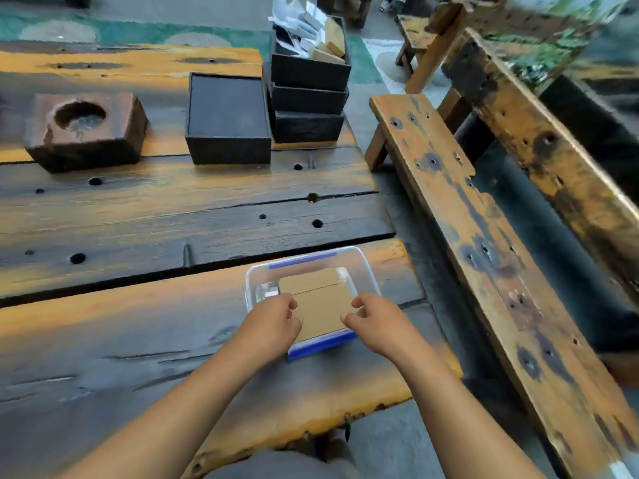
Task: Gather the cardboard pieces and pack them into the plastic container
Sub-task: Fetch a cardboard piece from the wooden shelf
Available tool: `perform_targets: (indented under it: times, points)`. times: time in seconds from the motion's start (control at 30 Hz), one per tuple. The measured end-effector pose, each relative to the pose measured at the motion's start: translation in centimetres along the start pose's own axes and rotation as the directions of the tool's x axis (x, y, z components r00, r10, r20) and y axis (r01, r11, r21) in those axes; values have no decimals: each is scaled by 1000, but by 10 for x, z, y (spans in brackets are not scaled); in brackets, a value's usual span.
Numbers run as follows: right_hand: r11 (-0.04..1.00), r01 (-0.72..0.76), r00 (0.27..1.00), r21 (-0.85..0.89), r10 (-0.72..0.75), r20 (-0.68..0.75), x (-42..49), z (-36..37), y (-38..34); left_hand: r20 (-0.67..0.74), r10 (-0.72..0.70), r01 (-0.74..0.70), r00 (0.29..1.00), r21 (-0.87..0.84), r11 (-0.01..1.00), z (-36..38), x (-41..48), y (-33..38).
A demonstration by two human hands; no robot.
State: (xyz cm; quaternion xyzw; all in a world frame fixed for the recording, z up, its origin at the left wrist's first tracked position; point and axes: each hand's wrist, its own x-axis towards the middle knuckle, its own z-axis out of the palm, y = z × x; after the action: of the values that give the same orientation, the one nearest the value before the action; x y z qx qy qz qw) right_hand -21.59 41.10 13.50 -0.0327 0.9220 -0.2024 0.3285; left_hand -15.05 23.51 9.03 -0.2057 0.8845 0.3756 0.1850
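A clear plastic container (pixel 359 262) with blue strips on its rim sits near the right end of the wooden table. Brown cardboard pieces (pixel 320 300) lie flat inside it, one overlapping another. My left hand (pixel 273 321) grips the left edge of the top cardboard piece with curled fingers. My right hand (pixel 371 318) pinches its right edge. Both hands hover over the container's near half and hide part of its near rim.
A black lidded box (pixel 226 115) and a stack of black boxes (pixel 307 98) topped with papers and more cardboard stand at the table's far side. A wooden block with a round hollow (pixel 84 127) sits far left. A wooden bench (pixel 484 236) runs along the right.
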Motion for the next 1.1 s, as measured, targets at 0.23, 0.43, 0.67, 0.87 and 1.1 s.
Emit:
perform_targets:
  times: [0.23,0.43,0.67,0.87,1.1]
  points:
    - [980,-191,955,47,197,-220,-81,9,56,204,360,-405,910,255,878,26,-13,53]
    - [883,-347,815,317,451,-365,-184,20,141,433,580,-720,690,326,613,103,-79,138]
    - [657,-470,547,590,741,-390,-326,68,253,643,666,-926,379,258,278,214,-193,205]
    - [398,-413,209,819,917,-340,-486,145,328,807,591,-1000,2,0,2,326,-364,234]
    - [112,-284,-104,952,984,-147,-609,219,335,844,371,-894,-387,-245,-376,391,-517,232]
